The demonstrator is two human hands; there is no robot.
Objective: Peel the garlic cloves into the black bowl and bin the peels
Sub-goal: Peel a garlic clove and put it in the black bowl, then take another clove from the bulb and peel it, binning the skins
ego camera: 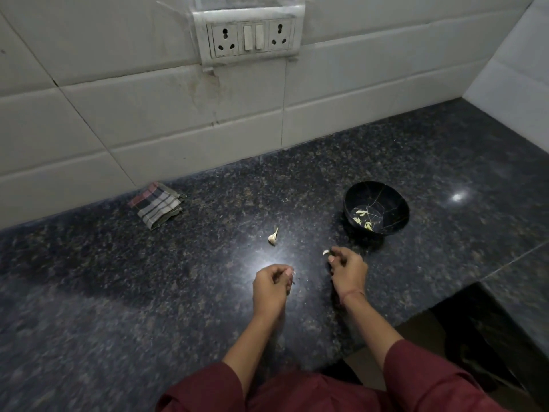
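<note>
- Step, as judged: mid-peel. A whole clove (pixel 273 237) waits on the bench (pixel 148 292), centre frame.
- Left hand (pixel 271 285), lower centre: fingers curled; cannot tell whether they pinch peel.
- Right hand (pixel 347 270), apart from it: pinches a pale clove (pixel 326 252).
- Next, likely: drop it into the black bowl (pixel 393 202), right of centre, beside the peeled cloves (pixel 361 214).

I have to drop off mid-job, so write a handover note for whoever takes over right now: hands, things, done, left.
Left hand: fingers curled; whether they hold peel is unclear.
Right hand: pinches a garlic clove at its fingertips.
Black bowl, beyond the right hand, holds several peeled cloves.
A loose clove lies on the counter, seemingly unpeeled.
Left: finish both cloves into the bowl, bin the peels; no bin in view.
</note>
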